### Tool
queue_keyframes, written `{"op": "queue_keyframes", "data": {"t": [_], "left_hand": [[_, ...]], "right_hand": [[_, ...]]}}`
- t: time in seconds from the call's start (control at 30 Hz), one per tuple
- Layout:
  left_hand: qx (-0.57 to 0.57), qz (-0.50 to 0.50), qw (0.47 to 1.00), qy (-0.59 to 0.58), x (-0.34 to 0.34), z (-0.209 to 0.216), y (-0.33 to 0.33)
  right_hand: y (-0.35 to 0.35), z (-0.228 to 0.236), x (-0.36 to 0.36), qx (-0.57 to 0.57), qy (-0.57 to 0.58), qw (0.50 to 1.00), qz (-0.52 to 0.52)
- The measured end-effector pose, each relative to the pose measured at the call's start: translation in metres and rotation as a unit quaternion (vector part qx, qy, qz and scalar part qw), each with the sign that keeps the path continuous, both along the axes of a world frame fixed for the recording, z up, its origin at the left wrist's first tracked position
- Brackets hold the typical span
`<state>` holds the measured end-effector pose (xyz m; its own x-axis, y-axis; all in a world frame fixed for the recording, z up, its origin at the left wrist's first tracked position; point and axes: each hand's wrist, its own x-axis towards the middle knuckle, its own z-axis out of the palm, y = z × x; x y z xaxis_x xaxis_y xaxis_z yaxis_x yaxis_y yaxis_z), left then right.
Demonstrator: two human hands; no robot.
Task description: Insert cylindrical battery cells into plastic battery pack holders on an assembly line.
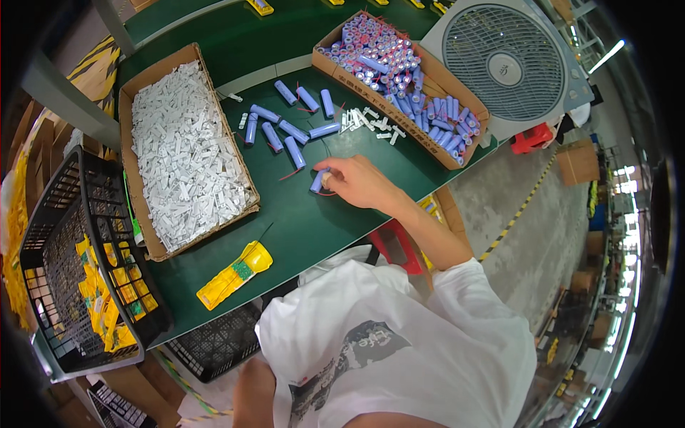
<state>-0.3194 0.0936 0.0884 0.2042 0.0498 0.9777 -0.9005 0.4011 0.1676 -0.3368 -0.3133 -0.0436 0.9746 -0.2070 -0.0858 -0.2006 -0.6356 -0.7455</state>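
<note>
My right hand [354, 181] is over the green table, its fingers closed around a purple cylindrical battery cell [317, 181] with a thin red wire. Just beyond it, several loose purple battery cells [293, 132] lie scattered, some with red wires. Small white plastic pieces [360, 121] form a loose pile beside them. Nearer the table's front edge lies a yellow plastic casing [232, 277] with a green circuit board and a dark wire. Of my left side only a bare arm [254, 394] shows at the lower edge; the left hand is out of sight.
A cardboard tray [255, 207] full of white pieces stands at left, next to a black crate [89, 207] holding yellow casings. At the far right, a cardboard box [428, 148] of battery cells sits by a grey fan [503, 68]. Below the table is another black crate [214, 346].
</note>
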Motion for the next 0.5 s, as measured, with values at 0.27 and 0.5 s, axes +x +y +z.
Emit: {"op": "queue_keyframes", "data": {"t": [0.27, 0.5], "left_hand": [[0.034, -0.006, 0.999, -0.030, -0.006, 0.012, -0.010], [0.053, 0.028, 0.996, -0.064, -0.020, 0.030, -0.019]], "right_hand": [[-0.005, 0.016, -0.012, -0.261, -0.019, 0.961, 0.085], [-0.001, 0.019, 0.001, -0.097, -0.042, 0.968, 0.226]]}}
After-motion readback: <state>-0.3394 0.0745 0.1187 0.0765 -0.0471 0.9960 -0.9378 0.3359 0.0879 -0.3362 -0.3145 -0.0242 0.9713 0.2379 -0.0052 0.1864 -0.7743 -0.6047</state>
